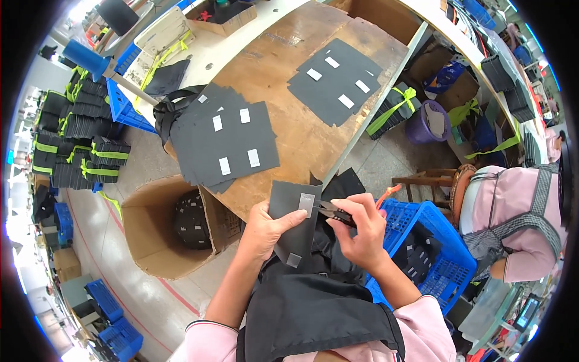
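Note:
My left hand point(263, 234) grips a black sheet piece point(286, 202) just off the near edge of the wooden table point(256, 69). My left thumb presses beside a white rectangular patch on it; a second patch shows lower down. In my right hand point(364, 232) is a small pair of thread snips point(338, 214), with its tips at the piece's right edge, next to the upper patch. An orange cord point(388, 194) shows by that hand. On the table lie a left pile of black pieces point(236, 140) and a right pile of black pieces point(333, 77), both bearing white patches.
Below the table at left stands an open cardboard box point(148, 241) with black pieces inside. A blue crate point(449, 256) holding more sits at my right. Tied black bundles point(90, 133) are stacked at far left. A person in pink point(512, 208) is close on the right, near a purple bin point(416, 128).

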`<state>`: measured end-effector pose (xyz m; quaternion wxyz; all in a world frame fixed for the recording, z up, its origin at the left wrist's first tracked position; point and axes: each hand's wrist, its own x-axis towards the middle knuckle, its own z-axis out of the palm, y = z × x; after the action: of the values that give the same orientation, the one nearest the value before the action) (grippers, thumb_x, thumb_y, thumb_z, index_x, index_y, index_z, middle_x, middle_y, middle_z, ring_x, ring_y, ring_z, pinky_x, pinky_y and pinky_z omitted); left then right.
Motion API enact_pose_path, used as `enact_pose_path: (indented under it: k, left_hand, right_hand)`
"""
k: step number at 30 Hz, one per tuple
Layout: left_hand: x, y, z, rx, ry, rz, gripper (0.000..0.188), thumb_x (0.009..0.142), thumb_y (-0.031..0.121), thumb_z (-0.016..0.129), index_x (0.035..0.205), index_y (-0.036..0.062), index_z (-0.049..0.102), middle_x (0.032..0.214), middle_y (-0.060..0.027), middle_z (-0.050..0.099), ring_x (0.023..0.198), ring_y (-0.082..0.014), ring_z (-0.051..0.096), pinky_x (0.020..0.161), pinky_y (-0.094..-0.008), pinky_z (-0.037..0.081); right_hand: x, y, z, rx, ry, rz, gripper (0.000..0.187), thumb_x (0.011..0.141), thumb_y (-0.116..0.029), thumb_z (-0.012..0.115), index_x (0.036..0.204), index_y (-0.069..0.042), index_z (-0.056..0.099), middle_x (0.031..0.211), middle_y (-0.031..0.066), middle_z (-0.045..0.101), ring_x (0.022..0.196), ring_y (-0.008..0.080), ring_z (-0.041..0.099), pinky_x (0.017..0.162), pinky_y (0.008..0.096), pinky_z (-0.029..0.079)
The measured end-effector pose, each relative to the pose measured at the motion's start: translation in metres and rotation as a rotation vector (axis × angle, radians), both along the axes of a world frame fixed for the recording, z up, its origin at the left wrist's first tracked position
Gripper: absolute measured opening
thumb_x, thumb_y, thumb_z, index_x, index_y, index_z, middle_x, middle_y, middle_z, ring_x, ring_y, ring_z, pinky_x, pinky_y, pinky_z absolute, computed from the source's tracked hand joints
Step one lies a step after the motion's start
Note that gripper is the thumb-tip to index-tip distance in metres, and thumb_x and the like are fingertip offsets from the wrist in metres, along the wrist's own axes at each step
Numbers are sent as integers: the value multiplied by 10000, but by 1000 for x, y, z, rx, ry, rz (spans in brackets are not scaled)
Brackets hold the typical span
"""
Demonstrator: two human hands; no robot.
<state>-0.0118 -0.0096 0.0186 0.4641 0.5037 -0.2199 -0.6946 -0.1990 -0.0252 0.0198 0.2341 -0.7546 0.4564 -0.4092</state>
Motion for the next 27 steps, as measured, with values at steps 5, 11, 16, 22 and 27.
enact_pose_path:
  k: [5, 11, 16, 22, 27]
  left_hand:
    - [-5, 2, 7, -39, -30, -15, 300, 757, 99, 732, 1006, -13, 608, 930, -57, 641, 810, -105, 595, 745, -247, 483]
    - [-3, 5, 6, -49, -58, 5, 292, 760, 101, 726, 1004, -9, 608, 925, -50, 639, 798, -99, 591, 733, -244, 482]
    - [-1, 5, 9, -21, -70, -28, 280, 759, 104, 721, 990, -11, 613, 912, -48, 641, 794, -95, 588, 726, -238, 478]
    - [0, 2, 16, -4, -144, -87, 280, 736, 82, 717, 979, -24, 624, 890, -54, 648, 783, -102, 592, 722, -237, 473]
    - [5, 1, 19, 32, -186, -162, 313, 721, 105, 720, 985, -27, 617, 891, -49, 643, 790, -95, 576, 726, -233, 459]
  right_hand:
    - [8, -2, -14, -26, -26, 36, 343, 657, 12, 724, 976, -54, 616, 842, 114, 553, 653, 235, 565, 535, 292, 462]
    - [10, -4, -14, -73, 4, 30, 316, 654, 12, 721, 951, -55, 637, 781, 99, 558, 627, 220, 555, 511, 292, 441]
    - [1, -6, -5, -99, 77, 53, 323, 642, -62, 734, 948, -70, 633, 757, 55, 552, 589, 207, 535, 511, 306, 412]
    - [-7, -20, 0, -308, 176, 132, 320, 643, -97, 720, 951, -75, 635, 756, 29, 548, 605, 167, 541, 493, 290, 373]
    - [-16, -33, 11, -340, 307, 290, 302, 637, -106, 680, 935, -85, 636, 766, 7, 548, 606, 133, 537, 503, 276, 378]
